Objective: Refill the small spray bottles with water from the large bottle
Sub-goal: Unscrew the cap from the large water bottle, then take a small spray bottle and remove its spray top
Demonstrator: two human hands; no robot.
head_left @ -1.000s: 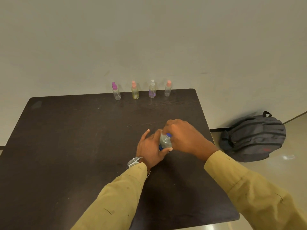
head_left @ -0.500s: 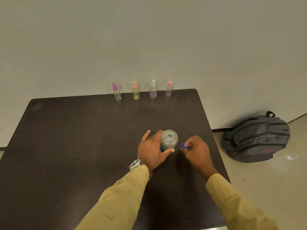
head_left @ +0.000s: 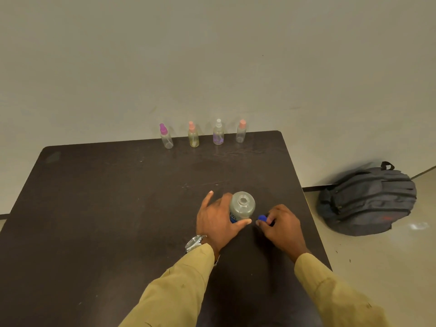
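Observation:
The large clear bottle (head_left: 242, 205) stands upright on the dark table (head_left: 118, 208), its mouth uncovered. My left hand (head_left: 218, 220) wraps around its left side. My right hand (head_left: 282, 226) rests low on the table just right of the bottle, pinching the blue cap (head_left: 262, 218). Several small spray bottles stand in a row at the table's far edge: a purple-topped one (head_left: 165, 136), a yellowish one with a pink top (head_left: 193, 135), a white-topped one with a purple tint (head_left: 218, 133) and another pink-topped one (head_left: 241, 132).
A grey backpack (head_left: 368, 199) lies on the floor to the right of the table, against the wall. The table's right edge (head_left: 313, 223) runs close to my right hand. A plain wall stands behind the spray bottles.
My right hand has taken the blue cap off the large bottle and lowered it to the table at the bottle's right. My left hand has kept its hold on the bottle.

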